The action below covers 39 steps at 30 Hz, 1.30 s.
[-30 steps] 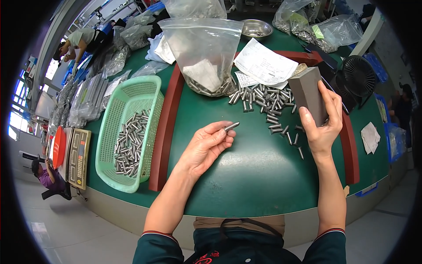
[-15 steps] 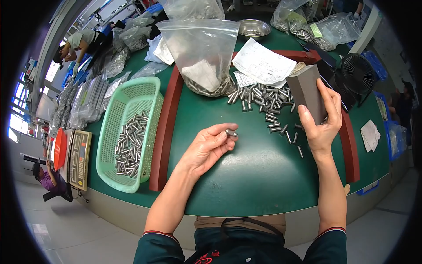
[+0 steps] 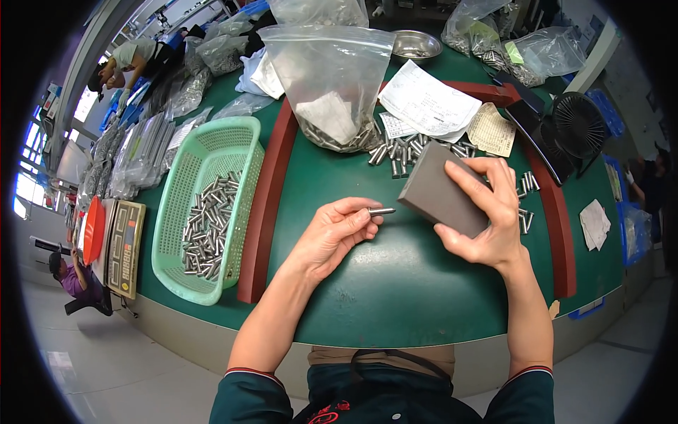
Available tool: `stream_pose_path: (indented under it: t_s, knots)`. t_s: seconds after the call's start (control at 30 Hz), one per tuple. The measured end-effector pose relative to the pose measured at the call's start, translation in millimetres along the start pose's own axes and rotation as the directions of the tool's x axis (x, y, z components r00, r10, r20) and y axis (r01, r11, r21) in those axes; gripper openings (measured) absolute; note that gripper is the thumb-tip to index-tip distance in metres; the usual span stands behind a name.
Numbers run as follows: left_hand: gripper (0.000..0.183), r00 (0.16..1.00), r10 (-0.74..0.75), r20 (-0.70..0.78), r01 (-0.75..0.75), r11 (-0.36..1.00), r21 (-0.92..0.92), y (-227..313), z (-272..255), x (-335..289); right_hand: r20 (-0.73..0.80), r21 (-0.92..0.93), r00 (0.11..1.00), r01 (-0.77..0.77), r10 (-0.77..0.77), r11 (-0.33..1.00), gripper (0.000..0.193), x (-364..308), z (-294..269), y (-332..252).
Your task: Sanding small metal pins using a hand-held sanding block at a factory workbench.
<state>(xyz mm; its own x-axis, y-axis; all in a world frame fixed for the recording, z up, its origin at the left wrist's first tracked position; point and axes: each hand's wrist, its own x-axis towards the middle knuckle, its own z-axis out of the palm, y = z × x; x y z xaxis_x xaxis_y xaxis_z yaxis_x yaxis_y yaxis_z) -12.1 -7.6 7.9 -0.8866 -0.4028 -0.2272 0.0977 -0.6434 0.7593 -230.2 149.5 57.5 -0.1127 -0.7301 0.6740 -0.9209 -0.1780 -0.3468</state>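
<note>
Between thumb and fingertips, my left hand (image 3: 335,234) pinches a small metal pin (image 3: 382,210), its narrow end pointing right. My right hand (image 3: 489,212) grips a dark grey rectangular block (image 3: 443,191), tilted above the green table just right of the pin; the two are apart. Behind and under the block lies a loose pile of similar metal pins (image 3: 400,155), partly hidden by it. To the left, a light green plastic basket (image 3: 167,233) holds many more pins (image 3: 211,226).
Dark red rails (image 3: 263,226) frame the work area. A clear bag of parts (image 3: 332,78), papers (image 3: 431,100), a steel bowl (image 3: 415,45) and a black fan (image 3: 578,120) stand behind. A scale (image 3: 126,247) sits far left; other people are in the background.
My right hand has brought the block left and nearer, toward the pin. In my left fingers the pin has turned, so its narrow end now sticks out to the right.
</note>
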Motion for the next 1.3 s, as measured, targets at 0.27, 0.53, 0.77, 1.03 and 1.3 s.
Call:
stream_pose_path:
  t_s: [0.27, 0.53, 0.77, 1.03, 1.3]
  knots:
    - [0.025, 0.999, 0.005, -0.033, -0.005, 1.0, 0.004, 4, 12, -1, 0.06, 0.027, 0.997, 0.05, -0.052, 0.998, 0.07, -3, 6, -4]
    - [0.022, 0.999, 0.017, -0.052, -0.012, 0.994, 0.109, 5, 10, -4, 0.117, 0.101, 0.985, 0.112, -0.124, 0.988, 0.07, -4, 14, -16]
    - [0.018, 0.983, 0.161, -0.083, -0.129, 0.944, 0.303, 4, 18, -3, 0.188, 0.107, 0.968, 0.149, -0.168, 0.983, 0.069, -4, 14, -20]
    - [0.018, 0.975, 0.179, -0.129, -0.118, 0.917, 0.382, 7, 16, -4, 0.228, 0.104, 0.957, 0.158, -0.178, 0.982, 0.07, -5, 18, -26]
    - [0.015, 0.976, 0.173, -0.136, -0.107, 0.913, 0.393, 10, 22, -7, 0.211, 0.054, 0.966, 0.143, -0.151, 0.988, 0.071, -2, 17, -21]
